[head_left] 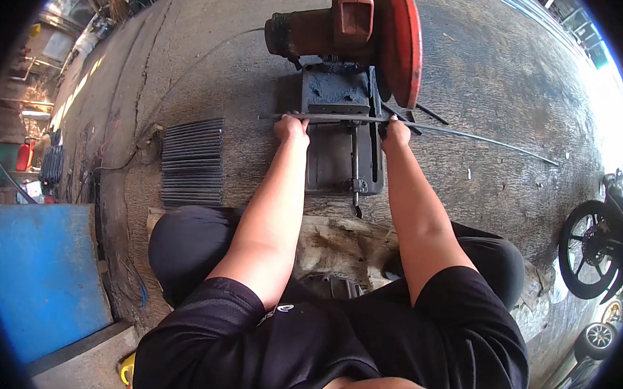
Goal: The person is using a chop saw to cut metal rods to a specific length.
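A long thin metal rod [469, 136] lies crosswise over the grey base [330, 171] of a red chop saw [353, 24], its far end stretching off to the right over the floor. My left hand [292, 127] is closed around the rod near its left end. Beyond the base's right side, my right hand [397, 133] grips the same rod below the saw's round red guard [401, 48]. The saw head is raised above the rod. Between my forearms runs the clamp screw [356, 161] of the base.
Left of the saw, a row of cut metal rods [192, 161] lies side by side. Short dark bars [432, 114] rest right of the guard. A blue panel [43, 279] stands at the left, a motorcycle wheel [592, 249] at the right. Several long rods [539, 20] lie at far right.
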